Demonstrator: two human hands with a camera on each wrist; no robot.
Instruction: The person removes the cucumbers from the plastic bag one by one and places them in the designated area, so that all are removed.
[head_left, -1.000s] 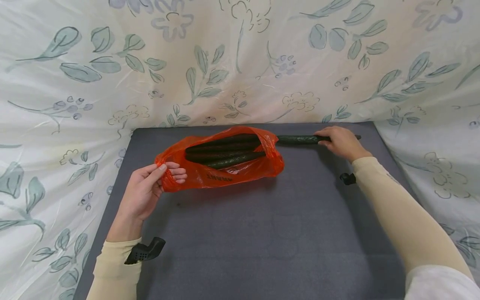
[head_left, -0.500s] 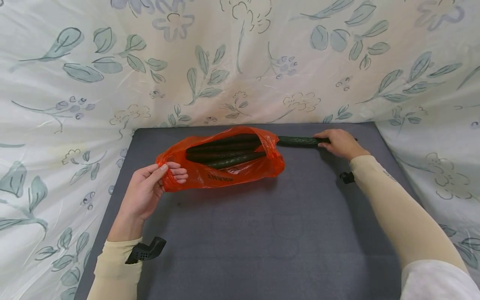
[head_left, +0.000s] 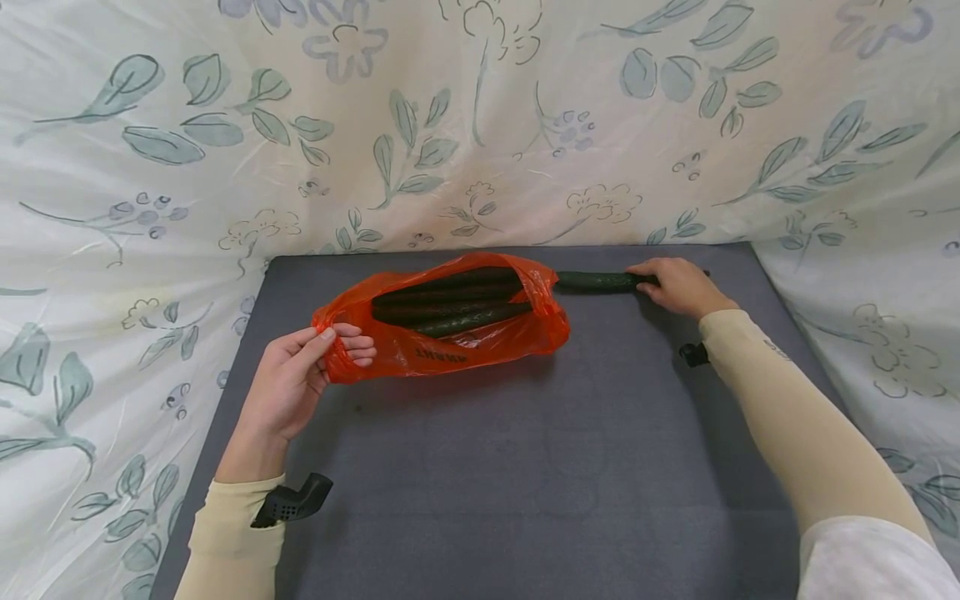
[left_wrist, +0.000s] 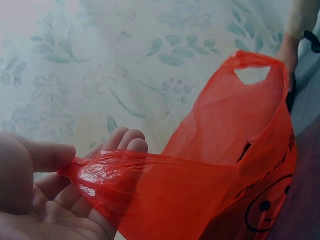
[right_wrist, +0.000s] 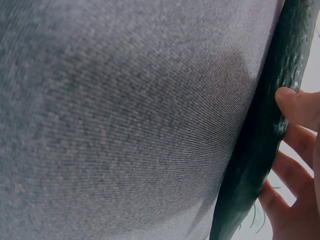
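A red plastic carrier bag (head_left: 435, 357) lies on its side on the grey table, its mouth spread open. Several long dark green cucumbers (head_left: 450, 302) show inside it. My left hand (head_left: 296, 371) pinches the bag's left handle end between thumb and forefinger; its other fingers sit behind the film. In the left wrist view the opposite handle loop (left_wrist: 250, 61) stands raised. My right hand (head_left: 682, 285) grips another long cucumber (head_left: 596, 282) from above near its right end. That cucumber's left end disappears at the bag's right edge. In the right wrist view, thumb and fingers touch the cucumber (right_wrist: 262, 125).
The dark grey tabletop (head_left: 525, 467) stretches in front of the bag. Pale cloth (head_left: 480, 183) with a leaf and flower print hangs behind the table and along both sides. A black wrist camera (head_left: 292, 500) sits on the left sleeve.
My right hand and the cucumber have shifted very slightly to the left, with less of the tip showing past the hand. The left hand and bag look almost unchanged.
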